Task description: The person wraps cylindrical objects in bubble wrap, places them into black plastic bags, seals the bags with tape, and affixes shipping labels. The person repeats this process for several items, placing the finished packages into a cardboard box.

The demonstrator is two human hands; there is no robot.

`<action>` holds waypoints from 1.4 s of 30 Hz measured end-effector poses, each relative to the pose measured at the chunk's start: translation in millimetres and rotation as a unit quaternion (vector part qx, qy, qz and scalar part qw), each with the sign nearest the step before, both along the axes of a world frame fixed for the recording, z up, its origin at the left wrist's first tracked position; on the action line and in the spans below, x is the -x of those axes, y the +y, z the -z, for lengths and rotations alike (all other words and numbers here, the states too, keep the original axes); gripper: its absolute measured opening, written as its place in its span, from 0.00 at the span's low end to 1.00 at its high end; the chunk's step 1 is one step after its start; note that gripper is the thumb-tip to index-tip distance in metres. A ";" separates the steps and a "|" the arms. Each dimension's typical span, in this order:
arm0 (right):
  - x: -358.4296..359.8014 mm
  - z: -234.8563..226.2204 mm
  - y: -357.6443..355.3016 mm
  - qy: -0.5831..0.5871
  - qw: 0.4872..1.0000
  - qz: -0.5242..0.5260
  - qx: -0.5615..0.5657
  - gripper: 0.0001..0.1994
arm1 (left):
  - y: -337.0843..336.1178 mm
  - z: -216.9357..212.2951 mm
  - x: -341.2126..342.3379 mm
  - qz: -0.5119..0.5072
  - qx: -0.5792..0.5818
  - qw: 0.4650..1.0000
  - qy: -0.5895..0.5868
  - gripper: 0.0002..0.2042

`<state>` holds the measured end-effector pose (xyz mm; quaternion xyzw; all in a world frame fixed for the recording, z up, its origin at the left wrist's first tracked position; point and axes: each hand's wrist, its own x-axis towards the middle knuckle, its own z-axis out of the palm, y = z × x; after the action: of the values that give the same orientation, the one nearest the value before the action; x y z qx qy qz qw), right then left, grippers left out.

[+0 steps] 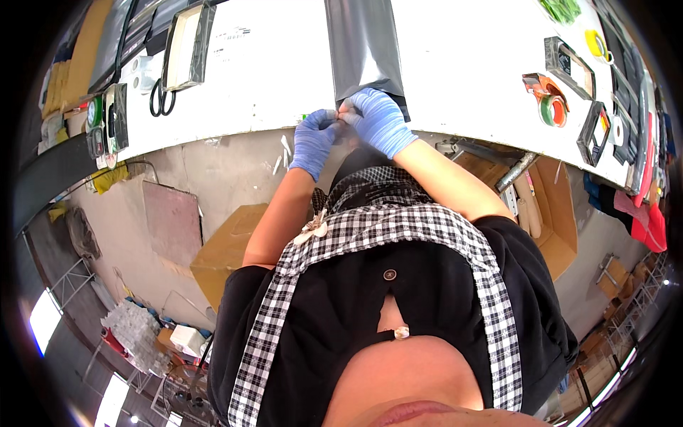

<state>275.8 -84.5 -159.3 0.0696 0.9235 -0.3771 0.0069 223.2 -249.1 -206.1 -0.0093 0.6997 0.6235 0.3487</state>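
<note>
Both of my hands wear blue striped gloves and meet at the near edge of the white table. My left hand (pixel 313 142) is closed in a pinch, its fingertips touching those of the other hand. My right hand (pixel 377 122) is closed as well, bent over the near end of a long black plastic bag (pixel 363 43). The bag lies flat on the tabletop and runs away from me. Something small and greyish is blurred just below the fingertips; I cannot make out what it is.
On the white table (pixel 270 78), black scissors (pixel 163 97) and a box frame (pixel 188 44) lie left. At right are an orange tape dispenser (pixel 546 98), yellow tape (pixel 596 45) and dark frames (pixel 570 67). Cardboard boxes (pixel 231 249) stand below the table on both sides.
</note>
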 end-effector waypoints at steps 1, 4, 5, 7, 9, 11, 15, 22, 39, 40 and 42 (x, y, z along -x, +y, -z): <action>0.3 -1.7 0.9 -0.049 0.997 0.007 0.054 0.10 | -0.2 1.6 -1.5 0.008 0.005 1.000 0.011 0.04; -28.9 7.5 15.3 0.126 0.990 -0.065 0.007 0.11 | 2.4 -0.1 -2.7 0.017 0.009 1.000 0.021 0.04; -47.0 8.4 24.0 0.220 0.971 -0.094 -0.023 0.11 | 4.8 -7.5 -3.9 0.010 0.002 1.000 0.005 0.04; -101.0 -13.9 40.9 0.147 0.987 -0.064 0.020 0.07 | -1.9 -14.7 -6.8 0.038 0.014 0.999 0.015 0.06; -174.5 6.1 90.6 -0.051 0.992 -0.105 -0.049 0.12 | -18.5 -21.8 2.1 0.113 0.039 0.990 0.072 0.09; -180.8 -47.0 110.9 -0.483 0.841 -0.135 -0.205 0.10 | -26.5 -43.3 19.2 0.170 0.143 0.913 0.342 0.18; -154.1 -36.4 134.6 -0.030 0.962 0.053 -0.266 0.15 | -9.9 -42.6 67.2 0.144 0.082 0.654 0.738 0.20; -22.3 10.1 117.3 0.336 0.873 -0.232 -0.267 0.12 | 61.2 -33.0 89.3 0.330 -0.128 0.490 0.797 0.14; -142.2 44.6 34.5 -0.051 0.874 0.311 0.370 0.11 | 5.2 -7.2 -71.0 0.068 -0.047 0.991 -0.101 0.14; -140.5 44.2 31.8 -0.056 0.869 0.319 0.373 0.08 | 7.0 -4.9 -72.0 0.050 -0.106 0.976 -0.184 0.14; -134.9 29.2 30.7 -0.126 0.748 0.384 0.527 0.08 | 11.0 -6.8 -75.2 0.014 -0.195 0.935 -0.295 0.14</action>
<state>410.7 -53.9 -188.6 0.4505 0.4645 -0.7623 0.0130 298.4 -238.2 -199.3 -0.1146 0.4302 0.7121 0.5429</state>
